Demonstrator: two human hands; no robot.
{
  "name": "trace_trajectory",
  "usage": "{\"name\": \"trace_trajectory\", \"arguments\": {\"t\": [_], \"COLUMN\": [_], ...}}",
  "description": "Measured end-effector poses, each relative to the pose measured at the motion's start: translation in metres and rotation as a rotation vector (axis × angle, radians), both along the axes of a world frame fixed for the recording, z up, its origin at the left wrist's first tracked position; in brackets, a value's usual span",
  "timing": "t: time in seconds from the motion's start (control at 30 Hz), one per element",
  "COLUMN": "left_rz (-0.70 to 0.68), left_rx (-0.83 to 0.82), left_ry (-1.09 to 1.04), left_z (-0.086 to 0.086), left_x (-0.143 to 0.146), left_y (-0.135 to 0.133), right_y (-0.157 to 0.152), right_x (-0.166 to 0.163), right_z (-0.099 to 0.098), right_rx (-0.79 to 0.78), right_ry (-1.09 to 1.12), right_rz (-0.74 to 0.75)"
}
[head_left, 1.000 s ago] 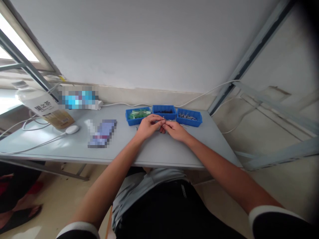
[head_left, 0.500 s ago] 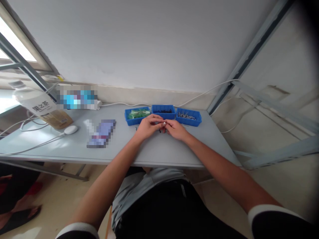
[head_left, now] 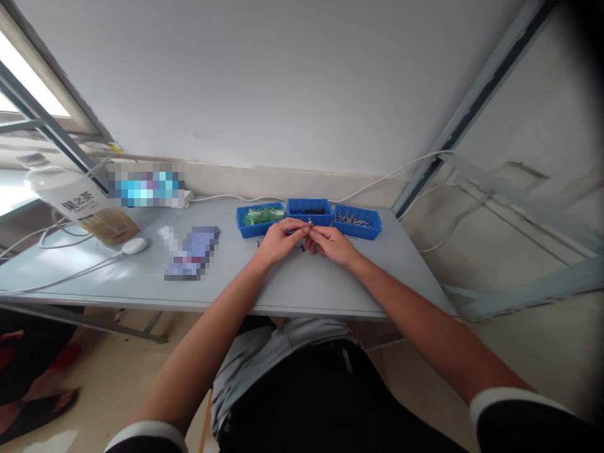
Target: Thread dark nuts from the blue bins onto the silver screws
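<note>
My left hand (head_left: 283, 240) and my right hand (head_left: 333, 244) meet above the table, just in front of three blue bins. Their fingertips pinch together around a small shiny metal piece (head_left: 310, 222), mostly hidden by the fingers. The left bin (head_left: 263, 229) has green items in it that look like plastic. Dark small parts lie in the middle bin (head_left: 309, 219), partly behind the fingers. Silver, thin pin-like parts fill the right bin (head_left: 361, 231). A small dark part (head_left: 302, 247) shows below the fingers; whether it is held or on the table, I cannot tell.
A bottle (head_left: 106, 217), a white round device (head_left: 134, 246) on a cable and a blurred bluish item (head_left: 193, 251) are on the table's left. A white cable runs along the wall. Metal frame posts (head_left: 472, 100) flank the table. Another person's foot (head_left: 61, 401) shows at lower left.
The shiny piece between my fingertips has tilted and shifted slightly up. My right fingers have curled a little differently; both arms stay in place.
</note>
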State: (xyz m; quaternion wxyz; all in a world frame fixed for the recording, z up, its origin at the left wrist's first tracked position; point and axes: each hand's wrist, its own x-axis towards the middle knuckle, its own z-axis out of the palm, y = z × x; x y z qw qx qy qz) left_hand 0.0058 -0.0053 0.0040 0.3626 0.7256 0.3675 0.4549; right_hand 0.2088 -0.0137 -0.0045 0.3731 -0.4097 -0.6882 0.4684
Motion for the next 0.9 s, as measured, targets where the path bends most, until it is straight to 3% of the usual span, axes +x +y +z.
{"name": "trace_trajectory", "arguments": {"t": [0.2,0.3,0.4,0.6,0.73,0.9], "left_rz": [0.080,0.104,0.121,0.133,0.141,0.142], "left_rx": [-0.073,-0.076,-0.054,-0.028,-0.016,-0.016], "left_ry": [0.029,0.037,0.052,0.070,0.090,0.087], "left_z": [-0.001,-0.003,-0.005,-0.005,-0.003,-0.003], "left_x": [0.001,0.001,0.000,-0.001,-0.001,-0.001], "left_y": [-0.001,0.000,0.001,0.000,0.000,-0.001], "right_y": [0.011,0.017,0.019,0.009,0.003,0.005], "right_x": [0.009,0.022,0.032,0.026,0.019,0.021], "right_z": [0.001,0.003,0.004,0.001,-0.005,-0.009], "right_rx": [-0.116,-0.166,-0.127,0.441,0.479,0.504], "right_ry": [0.403,0.451,0.275,-0.477,-0.752,-0.824], "right_rz": [-0.242,-0.419,-0.458,-0.338,-0.308,-0.253]}}
